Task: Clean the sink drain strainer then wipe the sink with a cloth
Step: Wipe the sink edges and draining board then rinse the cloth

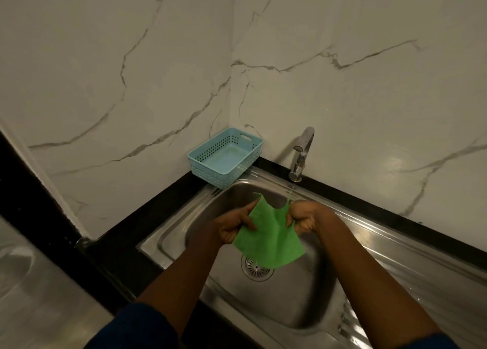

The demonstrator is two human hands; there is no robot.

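Observation:
A green cloth (268, 236) hangs spread out above the steel sink (287, 304). My left hand (233, 224) pinches its upper left edge and my right hand (303, 218) grips its upper right corner. Below it, the round metal drain strainer (254, 268) sits in the basin floor, its far side hidden by the cloth's lower edge. A thin stream of water falls from the tap (300, 155) just behind my right hand.
A light blue plastic basket (224, 157) sits in the corner on the black counter (126, 246), overlapping the sink's rim. The ribbed steel draining board (411, 267) runs to the right. Marble-patterned walls close in behind and to the left.

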